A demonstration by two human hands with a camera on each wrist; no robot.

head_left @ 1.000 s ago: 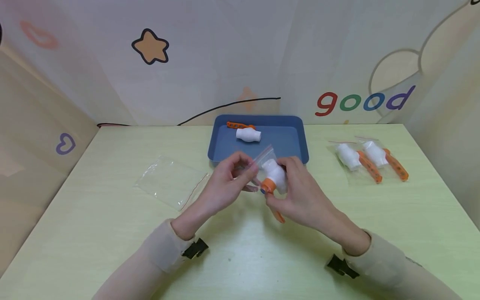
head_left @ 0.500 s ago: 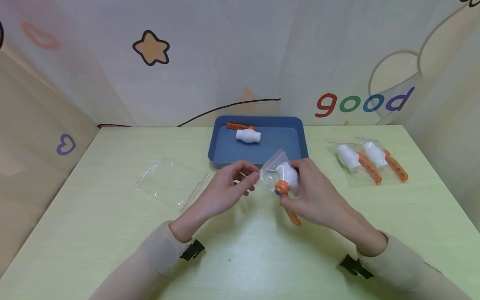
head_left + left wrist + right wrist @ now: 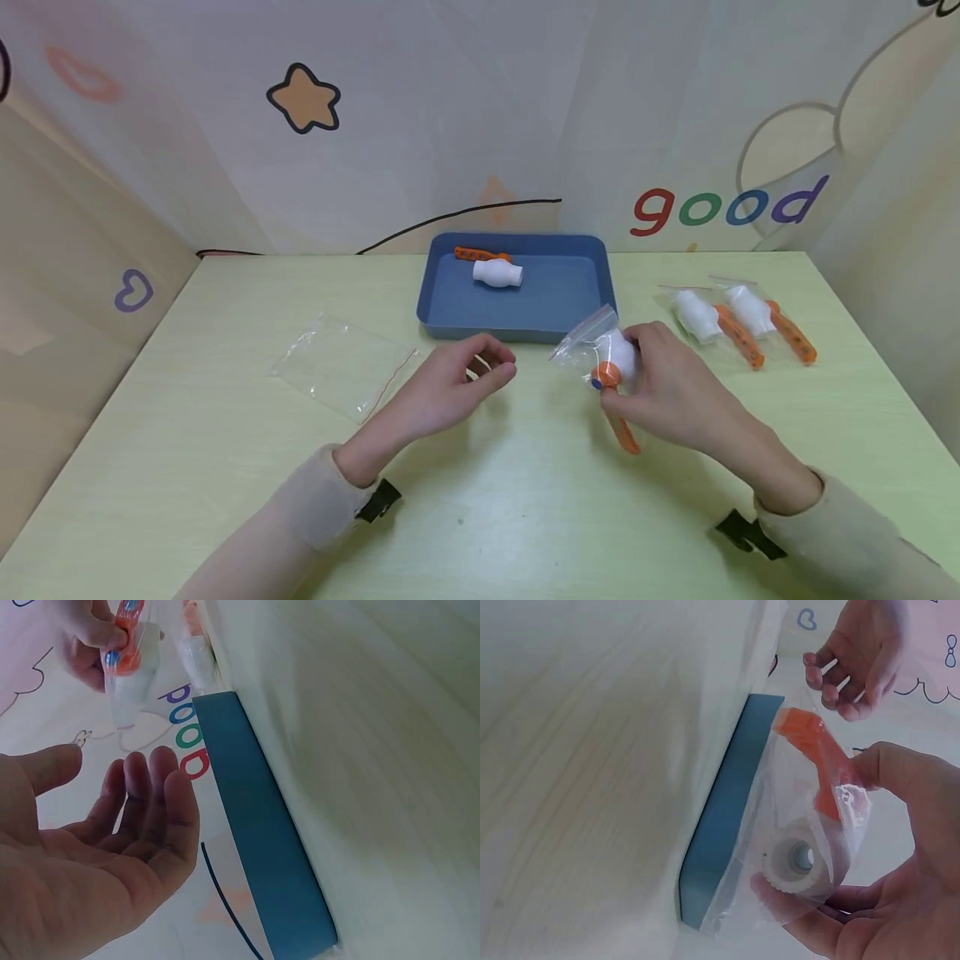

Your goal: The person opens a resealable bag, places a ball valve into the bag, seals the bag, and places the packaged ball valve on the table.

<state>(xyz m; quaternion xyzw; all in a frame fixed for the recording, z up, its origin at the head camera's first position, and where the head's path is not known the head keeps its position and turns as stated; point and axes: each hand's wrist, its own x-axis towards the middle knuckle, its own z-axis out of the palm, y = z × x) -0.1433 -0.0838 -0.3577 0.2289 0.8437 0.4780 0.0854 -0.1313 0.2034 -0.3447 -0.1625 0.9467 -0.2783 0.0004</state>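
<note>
My right hand (image 3: 671,383) grips a clear zip bag (image 3: 585,337) with a white plastic ball valve (image 3: 799,859) inside, its orange lever handle (image 3: 621,429) slanting down toward me. In the right wrist view, thumb and fingers pinch the valve through the film, and its round threaded opening faces the camera. My left hand (image 3: 461,383) holds nothing. Its fingers are loosely bent with the thumb apart, in front of the blue tray (image 3: 555,292). Inside that tray lie another white valve body (image 3: 497,273) and an orange handle (image 3: 480,253).
Two bagged ball valves with orange handles, a nearer one (image 3: 697,317) and a farther one (image 3: 750,310), lie at the table's right. A flat clear zip bag (image 3: 341,367) lies to the left. A printed curtain (image 3: 450,125) hangs behind the table (image 3: 480,517).
My left fingers have let go of the zip bag's edge. My right hand has moved to the right with the bagged valve, away from the left hand, which stays nearly in place.
</note>
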